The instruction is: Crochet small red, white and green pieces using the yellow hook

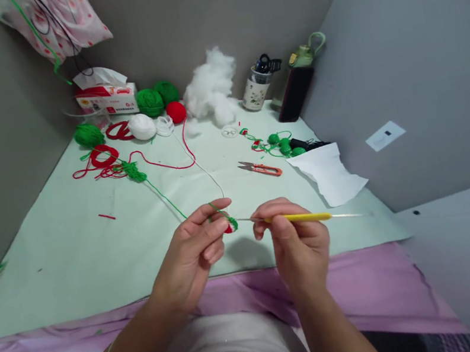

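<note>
Between the thumb and fingers of my left hand (200, 236) is a small crochet piece (233, 224) in green, white and red. Green yarn (165, 196) loops over my left index finger and runs back to a loose green tangle (133, 171). A thin white strand (207, 171) also leads from near that hand toward the back. My right hand (295, 238) pinches a crochet hook (300, 217) by its yellow handle. The hook's thin metal tip points left and reaches the crochet piece; whether it is inside a stitch, I cannot tell.
Orange-handled thread snips (261, 168) lie beyond my right hand, near a torn white paper (329, 175). At the back stand yarn balls (150, 102), a tissue box (109, 99), white stuffing (211, 87), a pen cup (255, 89) and a bottle (298, 84). Small green pieces (285, 146) lie at right.
</note>
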### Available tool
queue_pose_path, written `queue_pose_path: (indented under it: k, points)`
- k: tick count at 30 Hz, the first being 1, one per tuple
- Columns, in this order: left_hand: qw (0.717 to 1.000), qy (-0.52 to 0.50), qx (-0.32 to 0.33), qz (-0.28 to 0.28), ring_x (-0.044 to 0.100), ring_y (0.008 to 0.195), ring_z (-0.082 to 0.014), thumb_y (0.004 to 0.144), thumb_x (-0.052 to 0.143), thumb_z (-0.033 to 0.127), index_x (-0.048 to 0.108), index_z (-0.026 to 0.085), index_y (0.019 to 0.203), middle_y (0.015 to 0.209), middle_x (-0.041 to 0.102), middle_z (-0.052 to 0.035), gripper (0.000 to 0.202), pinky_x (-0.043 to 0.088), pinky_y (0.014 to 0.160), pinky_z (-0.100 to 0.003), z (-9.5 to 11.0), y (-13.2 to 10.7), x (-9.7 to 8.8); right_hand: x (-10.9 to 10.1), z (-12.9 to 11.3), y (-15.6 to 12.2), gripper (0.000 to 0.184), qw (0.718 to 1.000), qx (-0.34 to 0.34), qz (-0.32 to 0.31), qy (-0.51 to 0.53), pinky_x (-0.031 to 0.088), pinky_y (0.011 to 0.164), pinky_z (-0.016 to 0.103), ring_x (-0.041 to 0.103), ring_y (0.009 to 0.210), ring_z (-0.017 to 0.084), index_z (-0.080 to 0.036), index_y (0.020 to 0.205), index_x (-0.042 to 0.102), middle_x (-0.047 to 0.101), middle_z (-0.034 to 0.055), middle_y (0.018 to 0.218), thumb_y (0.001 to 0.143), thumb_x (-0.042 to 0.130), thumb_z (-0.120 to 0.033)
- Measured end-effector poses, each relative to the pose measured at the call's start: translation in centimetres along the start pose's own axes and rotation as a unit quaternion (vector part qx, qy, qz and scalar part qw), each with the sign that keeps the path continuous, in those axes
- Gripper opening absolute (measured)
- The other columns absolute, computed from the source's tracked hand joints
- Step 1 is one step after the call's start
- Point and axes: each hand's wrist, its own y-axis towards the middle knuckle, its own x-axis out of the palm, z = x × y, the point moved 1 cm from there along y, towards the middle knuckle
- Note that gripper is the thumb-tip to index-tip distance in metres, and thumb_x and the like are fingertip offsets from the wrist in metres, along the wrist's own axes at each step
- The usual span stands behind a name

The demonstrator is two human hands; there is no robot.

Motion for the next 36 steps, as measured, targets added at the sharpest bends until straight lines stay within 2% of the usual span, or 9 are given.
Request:
queue_pose_path:
  k: [5, 9, 12, 16, 21, 24, 28, 31, 36]
  points:
    - [0.996, 0.074, 0.056, 0.015, 0.047, 0.054, -0.0039, 0.080, 0.090, 0.021, 0.083, 0.019, 0.105, 0.078, 0.063, 0.0029, 0.027, 0.039, 0.050, -0.018, -0.3, -0.3, 0.5, 0.6, 0.2, 0.1, 0.014, 0.999, 0.011, -0.033, 0.008, 0.058, 0.070, 0.035, 0.068, 0.081, 0.019, -0.029, 0.100, 0.083, 0.078, 0.0045, 0.095, 0.101, 0.069, -0.029]
    - [0.997, 0.080, 0.020, 0.005, 0.043, 0.050, -0.0046, 0.085, 0.087, 0.025, 0.077, 0.019, 0.124, 0.065, 0.058, 0.0058, 0.041, 0.033, 0.049, -0.019, -0.3, -0.4, 0.5, 0.5, 0.6, 0.0, 0.014, 0.996, 0.051, -0.027, 0.070, 0.057, 0.064, 0.031, 0.067, 0.073, 0.015, -0.028, 0.100, 0.083, 0.076, 0.0034, 0.093, 0.102, 0.069, -0.031]
    - [0.998, 0.065, -0.011, -0.012, 0.037, 0.047, -0.0034, 0.085, 0.085, 0.026, 0.073, 0.017, 0.133, 0.066, 0.059, 0.0054, 0.050, 0.029, 0.048, -0.020, -0.2, -0.4, 0.5, 0.4, 0.9, 0.2, 0.018, 0.988, 0.102, -0.017, 0.114, 0.059, 0.061, 0.030, 0.067, 0.069, 0.015, -0.024, 0.094, 0.081, 0.074, 0.0038, 0.088, 0.099, 0.072, -0.039]
    - [0.998, 0.051, -0.019, -0.021, 0.037, 0.047, -0.0022, 0.086, 0.085, 0.023, 0.075, 0.018, 0.129, 0.070, 0.057, 0.0060, 0.044, 0.030, 0.048, -0.020, -0.3, -0.4, 0.4, 0.4, 0.9, 0.5, 0.021, 0.982, 0.126, 0.014, 0.142, 0.059, 0.057, 0.027, 0.067, 0.063, 0.013, -0.024, 0.091, 0.080, 0.075, 0.0024, 0.084, 0.096, 0.075, -0.043]
    - [0.998, 0.061, 0.009, -0.022, 0.044, 0.050, -0.0007, 0.084, 0.089, 0.024, 0.080, 0.025, 0.123, 0.088, 0.066, 0.0025, 0.041, 0.032, 0.048, -0.019, -0.5, -0.4, 0.2, 0.3, 0.7, 0.3, 0.011, 0.980, 0.122, -0.015, 0.158, 0.061, 0.060, 0.027, 0.070, 0.065, 0.013, -0.025, 0.095, 0.083, 0.074, 0.0009, 0.084, 0.092, 0.081, -0.036]
    - [0.998, 0.066, 0.015, -0.015, 0.042, 0.049, -0.0003, 0.083, 0.089, 0.023, 0.081, 0.025, 0.120, 0.087, 0.065, 0.0029, 0.037, 0.032, 0.048, -0.019, -0.4, -0.4, 0.1, 0.2, 0.7, 0.2, 0.012, 0.983, 0.122, -0.014, 0.137, 0.060, 0.059, 0.028, 0.069, 0.064, 0.014, -0.024, 0.095, 0.082, 0.073, 0.0014, 0.084, 0.094, 0.079, -0.036]
    - [0.996, 0.080, 0.027, 0.002, 0.040, 0.049, -0.0009, 0.082, 0.090, 0.024, 0.082, 0.024, 0.117, 0.084, 0.064, 0.0028, 0.036, 0.032, 0.047, -0.019, -0.4, -0.4, 0.0, 0.2, 0.3, -0.2, 0.015, 0.994, 0.071, 0.004, 0.082, 0.060, 0.063, 0.031, 0.070, 0.071, 0.016, -0.026, 0.098, 0.079, 0.073, 0.0022, 0.089, 0.103, 0.066, -0.030]
    - [0.995, 0.086, 0.042, 0.003, 0.040, 0.049, -0.0003, 0.083, 0.090, 0.024, 0.083, 0.025, 0.115, 0.086, 0.065, 0.0025, 0.033, 0.031, 0.046, -0.019, -0.7, -0.3, -0.1, 0.3, -0.1, -0.8, 0.020, 0.999, -0.021, 0.011, -0.029, 0.061, 0.070, 0.036, 0.071, 0.079, 0.020, -0.029, 0.104, 0.078, 0.074, 0.0035, 0.091, 0.105, 0.059, -0.024]
    - [0.997, 0.066, 0.044, -0.012, 0.042, 0.048, 0.0008, 0.082, 0.090, 0.023, 0.082, 0.026, 0.118, 0.084, 0.064, 0.0041, 0.036, 0.029, 0.046, -0.016, -0.9, -0.4, 0.1, 0.7, 0.0, -1.9, 0.036, 0.963, -0.163, -0.032, -0.212, 0.064, 0.080, 0.040, 0.075, 0.097, 0.023, -0.036, 0.123, 0.078, 0.078, 0.0077, 0.115, 0.099, 0.064, -0.012]
